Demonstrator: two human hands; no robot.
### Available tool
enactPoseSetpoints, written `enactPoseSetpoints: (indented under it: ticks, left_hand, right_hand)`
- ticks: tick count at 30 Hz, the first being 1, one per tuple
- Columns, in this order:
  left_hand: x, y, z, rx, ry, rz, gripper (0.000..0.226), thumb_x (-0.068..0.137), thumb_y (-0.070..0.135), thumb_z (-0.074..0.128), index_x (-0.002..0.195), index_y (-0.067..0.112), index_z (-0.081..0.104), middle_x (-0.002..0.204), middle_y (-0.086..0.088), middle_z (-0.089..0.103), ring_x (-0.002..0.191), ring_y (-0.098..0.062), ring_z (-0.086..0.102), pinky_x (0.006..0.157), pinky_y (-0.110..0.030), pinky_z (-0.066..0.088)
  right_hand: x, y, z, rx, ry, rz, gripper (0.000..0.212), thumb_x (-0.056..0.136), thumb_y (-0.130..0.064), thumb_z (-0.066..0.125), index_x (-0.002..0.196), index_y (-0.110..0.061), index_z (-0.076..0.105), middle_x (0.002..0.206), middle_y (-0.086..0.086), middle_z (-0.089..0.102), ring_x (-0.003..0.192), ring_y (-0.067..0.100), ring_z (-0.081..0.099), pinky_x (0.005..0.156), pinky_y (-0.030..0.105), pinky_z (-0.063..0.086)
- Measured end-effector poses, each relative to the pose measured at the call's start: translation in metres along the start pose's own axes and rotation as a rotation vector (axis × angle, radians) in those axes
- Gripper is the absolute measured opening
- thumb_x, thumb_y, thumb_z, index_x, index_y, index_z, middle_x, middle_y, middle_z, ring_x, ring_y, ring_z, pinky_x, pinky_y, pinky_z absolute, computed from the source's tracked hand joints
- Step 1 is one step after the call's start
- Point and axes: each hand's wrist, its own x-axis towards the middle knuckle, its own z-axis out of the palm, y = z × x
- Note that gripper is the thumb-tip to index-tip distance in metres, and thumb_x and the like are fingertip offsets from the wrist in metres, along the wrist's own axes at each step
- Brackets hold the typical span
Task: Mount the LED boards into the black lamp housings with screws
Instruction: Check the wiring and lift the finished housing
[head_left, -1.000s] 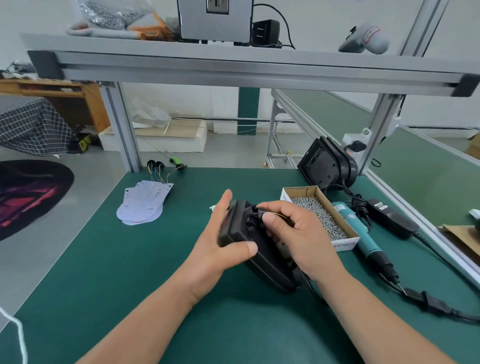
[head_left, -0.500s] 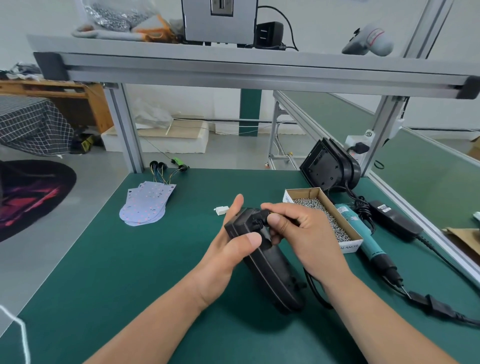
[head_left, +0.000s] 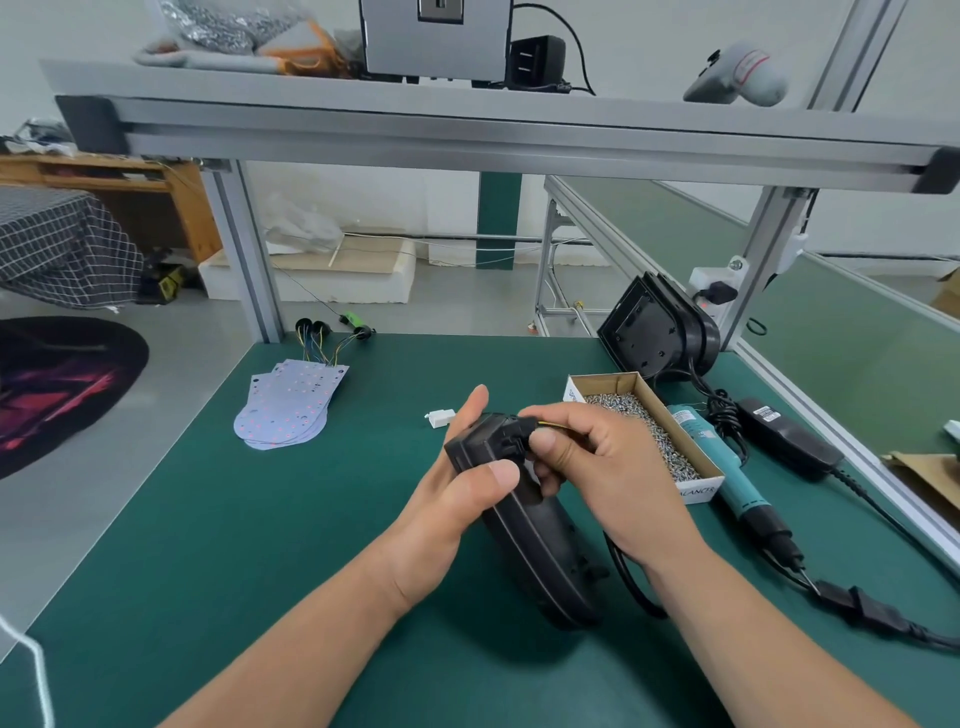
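1. Your left hand (head_left: 457, 499) grips the upper end of the black lamp housing (head_left: 540, 561), thumb across its near face, over the green worktop (head_left: 260, 545).
2. Your right hand (head_left: 597, 467) pinches a yellow wire (head_left: 545, 424) at the housing's top.
3. The LED boards (head_left: 288, 410) lie stacked well to the left, and the screw box (head_left: 644, 431) sits just right of your hands.

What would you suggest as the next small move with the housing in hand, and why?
Probably ease the yellow wire through the top end of the black housing: the right hand pinches it there while the left hand grips the housing on edge. The LED boards lie stacked apart, untouched.
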Motion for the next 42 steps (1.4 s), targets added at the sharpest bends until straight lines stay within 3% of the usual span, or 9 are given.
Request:
enactPoseSetpoints:
  ticks: [2,5,9,12,16,22,27,32,42]
  left_hand:
    - [0.0,-0.001,0.0,0.02,-0.022,-0.003,0.101,0.081,0.048,0.071,0.163,0.043,0.012,0.12,-0.004,0.076,0.127,-0.023,0.066,0.125,-0.053,0.034]
    - [0.0,0.0,0.0,0.045,-0.037,0.013,0.09,0.084,0.047,0.068,0.157,0.045,0.017,0.117,0.003,0.076,0.122,-0.015,0.067,0.117,-0.032,0.043]
    - [0.0,0.003,0.002,0.054,-0.041,0.044,0.086,0.087,0.044,0.067,0.159,0.041,0.02,0.113,-0.007,0.074,0.123,-0.024,0.065,0.126,-0.05,0.03]
    - [0.002,0.001,0.0,0.06,-0.04,0.027,0.104,0.086,0.044,0.068,0.166,0.035,0.003,0.115,-0.005,0.074,0.12,-0.024,0.068,0.121,-0.044,0.04]
    - [0.002,0.001,-0.001,0.039,-0.025,0.018,0.102,0.084,0.047,0.069,0.164,0.039,0.007,0.117,-0.005,0.075,0.126,-0.026,0.066,0.125,-0.051,0.034]
    - [0.002,0.001,0.002,0.049,-0.038,0.019,0.11,0.083,0.043,0.068,0.166,0.033,-0.003,0.114,0.0,0.075,0.118,-0.013,0.069,0.104,-0.019,0.048]
    - [0.001,0.003,0.002,0.078,-0.039,0.053,0.086,0.082,0.044,0.067,0.156,0.043,0.022,0.113,-0.001,0.075,0.12,-0.014,0.068,0.119,-0.033,0.04]
    - [-0.001,-0.001,-0.001,0.077,-0.006,0.021,0.106,0.077,0.048,0.069,0.165,0.031,0.011,0.122,0.013,0.075,0.128,-0.006,0.064,0.113,-0.026,0.045]
    - [0.001,-0.007,-0.002,0.021,0.021,-0.028,0.103,0.076,0.053,0.07,0.165,0.041,0.018,0.14,0.023,0.066,0.138,0.003,0.054,0.109,-0.012,0.045]
  right_hand:
    - [-0.001,0.001,-0.002,-0.028,-0.023,-0.017,0.021,0.094,-0.011,0.069,0.111,-0.021,0.077,0.072,0.0,0.071,0.062,0.015,0.065,0.064,0.026,0.055]
    - [-0.001,0.002,0.0,-0.042,0.013,-0.043,0.016,0.093,-0.013,0.067,0.106,-0.019,0.076,0.069,-0.001,0.069,0.06,0.014,0.063,0.06,0.025,0.054]
    - [-0.001,0.004,0.003,-0.011,0.052,-0.035,0.009,0.093,-0.016,0.068,0.097,-0.014,0.076,0.068,0.005,0.067,0.059,0.018,0.061,0.055,0.028,0.052]
    - [-0.002,0.004,0.005,0.002,0.061,-0.05,0.01,0.094,-0.017,0.068,0.095,-0.018,0.077,0.069,0.006,0.067,0.061,0.019,0.061,0.055,0.03,0.052]
    - [0.0,0.004,0.007,0.015,0.068,-0.041,0.011,0.094,-0.017,0.069,0.094,-0.015,0.08,0.069,0.008,0.068,0.061,0.018,0.062,0.054,0.03,0.052]
    - [0.002,-0.001,0.002,-0.009,0.048,-0.018,0.011,0.096,-0.015,0.069,0.092,-0.017,0.08,0.069,0.005,0.069,0.06,0.018,0.064,0.053,0.029,0.053]
    - [0.005,-0.001,0.0,-0.085,0.032,-0.043,0.016,0.1,-0.013,0.07,0.097,-0.023,0.082,0.07,0.003,0.069,0.06,0.017,0.063,0.054,0.028,0.053]
    - [0.001,0.0,0.001,-0.145,-0.012,-0.045,0.02,0.104,-0.031,0.062,0.1,-0.026,0.081,0.076,0.001,0.069,0.066,0.018,0.066,0.059,0.029,0.054]
    - [-0.005,-0.002,0.012,-0.332,0.057,-0.061,0.018,0.105,-0.023,0.065,0.112,-0.027,0.081,0.099,-0.009,0.079,0.096,0.013,0.073,0.083,0.025,0.053]
